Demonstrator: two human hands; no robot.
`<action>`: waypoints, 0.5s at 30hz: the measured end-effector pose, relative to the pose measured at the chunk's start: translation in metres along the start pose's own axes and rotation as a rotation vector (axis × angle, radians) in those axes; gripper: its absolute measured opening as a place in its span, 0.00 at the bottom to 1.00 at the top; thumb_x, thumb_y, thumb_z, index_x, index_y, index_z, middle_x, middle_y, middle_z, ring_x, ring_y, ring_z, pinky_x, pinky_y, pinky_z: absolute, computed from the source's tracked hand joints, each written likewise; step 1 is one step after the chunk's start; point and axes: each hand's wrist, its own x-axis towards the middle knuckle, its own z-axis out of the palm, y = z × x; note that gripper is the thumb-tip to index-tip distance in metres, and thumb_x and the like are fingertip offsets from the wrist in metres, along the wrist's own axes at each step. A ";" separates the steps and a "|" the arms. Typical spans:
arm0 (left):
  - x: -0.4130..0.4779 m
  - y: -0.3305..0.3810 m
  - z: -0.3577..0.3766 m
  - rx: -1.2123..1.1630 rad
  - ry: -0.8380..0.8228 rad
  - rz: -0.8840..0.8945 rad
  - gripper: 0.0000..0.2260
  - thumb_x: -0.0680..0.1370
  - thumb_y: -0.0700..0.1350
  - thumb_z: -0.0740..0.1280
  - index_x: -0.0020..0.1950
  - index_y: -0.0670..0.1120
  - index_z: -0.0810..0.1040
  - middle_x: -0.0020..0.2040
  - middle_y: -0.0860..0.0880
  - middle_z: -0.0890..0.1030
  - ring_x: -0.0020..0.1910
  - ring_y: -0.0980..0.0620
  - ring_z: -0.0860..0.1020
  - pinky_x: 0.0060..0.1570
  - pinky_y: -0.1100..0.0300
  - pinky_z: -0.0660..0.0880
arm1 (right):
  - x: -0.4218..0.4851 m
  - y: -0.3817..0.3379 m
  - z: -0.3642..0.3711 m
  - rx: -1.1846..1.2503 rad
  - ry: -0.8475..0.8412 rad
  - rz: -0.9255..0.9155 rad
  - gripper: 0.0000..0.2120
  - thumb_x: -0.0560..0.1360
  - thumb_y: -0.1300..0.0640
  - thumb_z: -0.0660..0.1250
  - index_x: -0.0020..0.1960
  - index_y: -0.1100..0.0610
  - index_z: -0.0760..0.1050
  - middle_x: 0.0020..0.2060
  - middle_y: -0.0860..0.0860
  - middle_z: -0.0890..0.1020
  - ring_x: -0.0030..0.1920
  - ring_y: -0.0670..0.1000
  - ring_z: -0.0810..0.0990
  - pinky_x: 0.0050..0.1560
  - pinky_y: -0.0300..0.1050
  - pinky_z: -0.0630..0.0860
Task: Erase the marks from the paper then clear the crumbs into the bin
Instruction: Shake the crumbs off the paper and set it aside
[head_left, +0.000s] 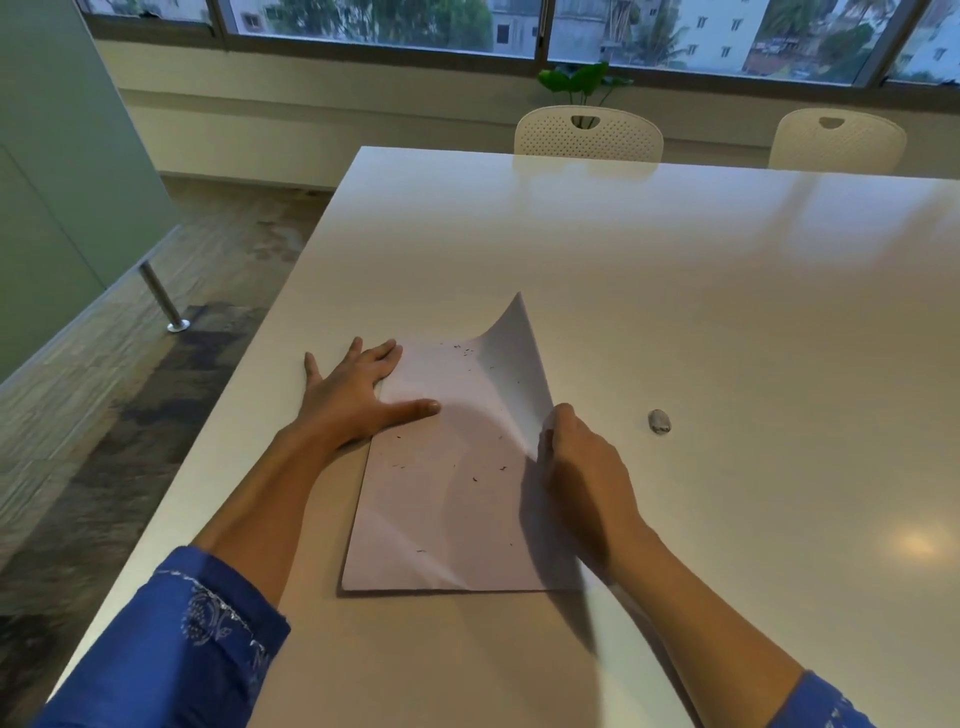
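1. Near-left on the desk (675, 286): paper (441, 499) lies mostly flat, with its long side running near to far. Its right edge and far-right corner are lifted and curl over.
2. Crumbs (475, 478): dark specks scattered across the sheet's upper face, not clumped.
3. Handling, my read: a single sheet, very light and floppy. It creases easily and likely slides on the glossy top. The specks will probably roll off if it tips sharply. Best hold is both long edges, bowed into a shallow trough and kept level.
4. Right grip (582, 462): fingers curled, pinching the raised right edge about mid-length.
5. Left grip (348, 395): flat, fingers straight and spread, pressing on the sheet's left edge at the far half, with the thumb on the paper.
6. Eraser (659, 421): grey and worn, on the desk right of the paper, apart from it.
7. Bin: not in view.
8. Text: no readable writing, brand or label anywhere. The blue sleeve (197, 639) has a pale pattern only.
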 end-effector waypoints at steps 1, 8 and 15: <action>-0.004 -0.006 -0.003 0.012 0.005 -0.008 0.54 0.61 0.84 0.55 0.81 0.56 0.56 0.80 0.61 0.54 0.80 0.56 0.44 0.72 0.34 0.32 | 0.000 -0.003 -0.002 -0.012 -0.040 -0.033 0.03 0.81 0.59 0.59 0.53 0.58 0.67 0.41 0.52 0.74 0.35 0.49 0.70 0.34 0.35 0.62; -0.036 -0.038 -0.020 0.086 0.033 -0.095 0.53 0.62 0.84 0.52 0.81 0.56 0.55 0.81 0.60 0.54 0.80 0.54 0.44 0.72 0.33 0.33 | 0.003 -0.027 0.007 0.060 -0.143 -0.139 0.08 0.84 0.53 0.55 0.51 0.56 0.69 0.40 0.50 0.74 0.36 0.49 0.71 0.37 0.39 0.65; -0.068 -0.049 -0.024 0.174 0.115 -0.111 0.34 0.79 0.69 0.46 0.82 0.55 0.51 0.81 0.57 0.51 0.81 0.51 0.46 0.74 0.37 0.34 | 0.037 -0.047 -0.032 0.182 -0.403 0.036 0.15 0.83 0.51 0.58 0.47 0.60 0.75 0.40 0.56 0.79 0.37 0.54 0.76 0.36 0.44 0.68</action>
